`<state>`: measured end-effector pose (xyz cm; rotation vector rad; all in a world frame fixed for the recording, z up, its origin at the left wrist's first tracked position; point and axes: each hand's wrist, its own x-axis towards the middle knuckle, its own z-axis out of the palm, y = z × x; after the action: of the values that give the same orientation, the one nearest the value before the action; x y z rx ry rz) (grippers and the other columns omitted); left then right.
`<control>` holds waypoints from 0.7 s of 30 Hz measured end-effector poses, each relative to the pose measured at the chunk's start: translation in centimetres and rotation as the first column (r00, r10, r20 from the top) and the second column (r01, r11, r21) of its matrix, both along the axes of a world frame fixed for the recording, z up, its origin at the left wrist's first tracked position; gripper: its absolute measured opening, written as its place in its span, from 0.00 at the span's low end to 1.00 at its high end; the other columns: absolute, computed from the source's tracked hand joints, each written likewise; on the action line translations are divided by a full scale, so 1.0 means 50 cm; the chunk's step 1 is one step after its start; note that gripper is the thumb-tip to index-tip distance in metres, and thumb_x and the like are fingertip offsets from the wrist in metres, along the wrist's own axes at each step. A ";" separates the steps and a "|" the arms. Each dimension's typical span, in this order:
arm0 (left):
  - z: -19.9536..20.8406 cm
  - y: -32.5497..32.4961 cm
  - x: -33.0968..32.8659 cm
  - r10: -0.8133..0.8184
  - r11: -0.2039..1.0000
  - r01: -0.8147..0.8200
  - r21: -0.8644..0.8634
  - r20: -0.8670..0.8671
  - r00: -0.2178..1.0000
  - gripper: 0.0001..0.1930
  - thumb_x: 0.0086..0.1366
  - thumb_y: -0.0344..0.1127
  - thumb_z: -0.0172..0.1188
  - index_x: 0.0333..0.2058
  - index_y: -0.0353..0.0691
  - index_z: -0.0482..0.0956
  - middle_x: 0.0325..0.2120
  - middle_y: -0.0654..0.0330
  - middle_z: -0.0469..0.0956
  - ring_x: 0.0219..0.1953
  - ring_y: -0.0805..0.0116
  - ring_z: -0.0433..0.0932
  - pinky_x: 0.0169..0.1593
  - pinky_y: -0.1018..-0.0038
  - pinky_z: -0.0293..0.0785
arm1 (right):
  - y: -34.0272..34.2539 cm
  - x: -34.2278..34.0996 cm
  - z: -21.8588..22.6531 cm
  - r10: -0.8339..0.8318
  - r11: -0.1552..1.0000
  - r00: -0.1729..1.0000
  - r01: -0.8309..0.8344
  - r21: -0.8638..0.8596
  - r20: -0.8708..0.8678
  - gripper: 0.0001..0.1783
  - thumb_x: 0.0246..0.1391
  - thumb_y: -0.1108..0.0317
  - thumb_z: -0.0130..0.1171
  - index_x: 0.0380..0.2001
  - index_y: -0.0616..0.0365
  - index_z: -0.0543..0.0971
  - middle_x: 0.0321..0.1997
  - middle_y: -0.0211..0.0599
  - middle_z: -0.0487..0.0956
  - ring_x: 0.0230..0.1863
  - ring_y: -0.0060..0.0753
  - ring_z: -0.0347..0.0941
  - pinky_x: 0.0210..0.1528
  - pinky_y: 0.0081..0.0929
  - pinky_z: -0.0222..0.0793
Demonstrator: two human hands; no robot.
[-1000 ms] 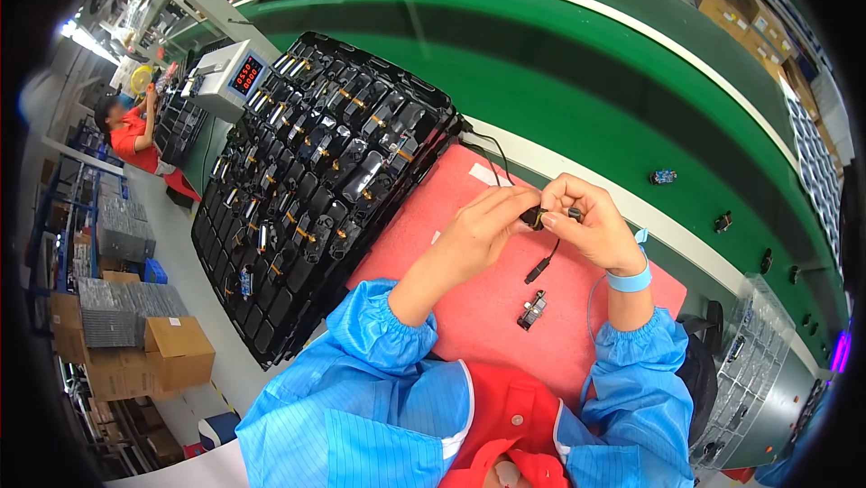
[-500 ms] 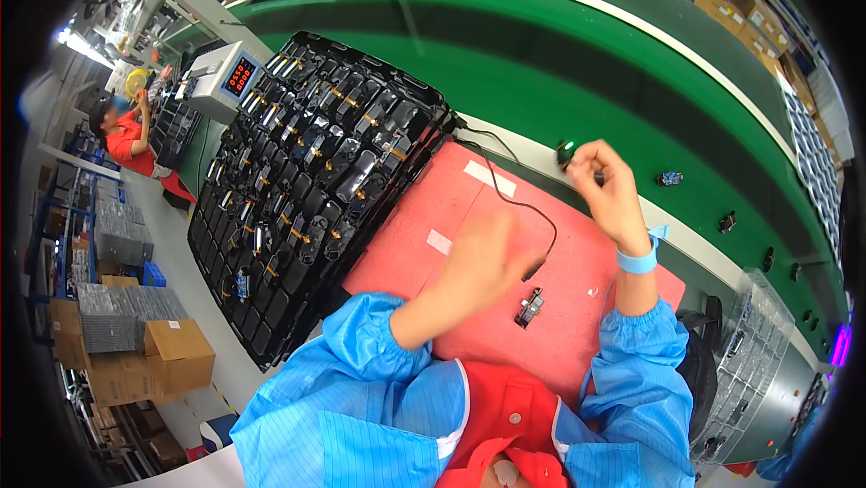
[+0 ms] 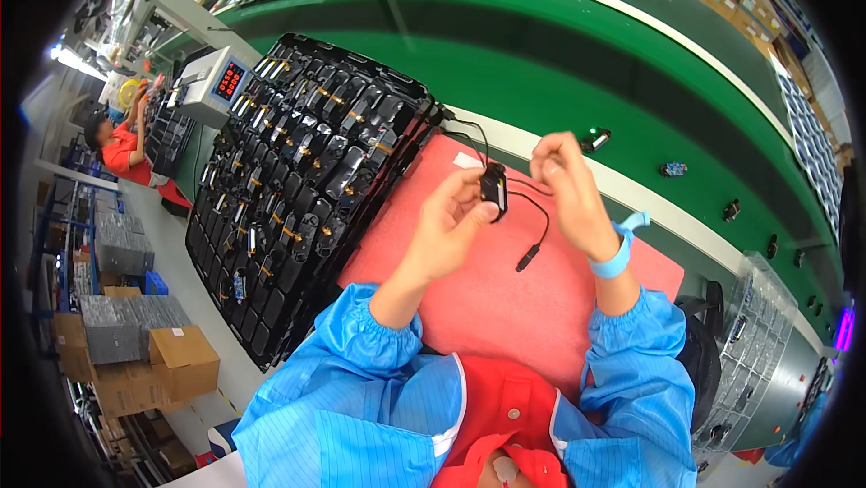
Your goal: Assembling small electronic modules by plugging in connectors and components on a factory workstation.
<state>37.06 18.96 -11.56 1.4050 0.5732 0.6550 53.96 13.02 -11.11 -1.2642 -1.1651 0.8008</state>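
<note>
My left hand pinches a small black electronic module between thumb and fingers, just above the red mat. My right hand, wearing a light-blue wristband, hovers beside the conveyor's near edge. Its fingers are loosely bent and apart, with nothing visible in them. Between my hands runs a thin black cable, partly hidden behind the module. Its plug lies over the red mat. A module with a small green light rests on the green conveyor just beyond my right hand.
Stacked black trays full of modules stand on the left, a grey meter box with a red display behind them. More modules dot the green conveyor. Clear plastic trays sit at right. Another person works far left.
The module from the mat is now in my left hand, which has moved up. My right hand has let go of the green-lit module on the conveyor and drawn back left.
</note>
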 end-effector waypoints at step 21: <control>-0.014 0.030 -0.020 -0.129 0.990 0.141 -0.015 0.327 0.936 0.23 0.63 0.32 0.48 0.55 0.33 0.56 0.39 0.55 0.71 0.37 0.71 0.72 0.42 0.76 0.69 | -0.008 -0.060 0.025 -0.053 0.989 0.968 0.017 0.145 0.247 0.08 0.50 0.73 0.53 0.34 0.64 0.76 0.25 0.37 0.76 0.23 0.26 0.70 0.27 0.21 0.65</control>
<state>36.06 20.46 -12.27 1.2536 0.2231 0.7426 50.94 12.60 -9.85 -1.2883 -1.3729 0.5317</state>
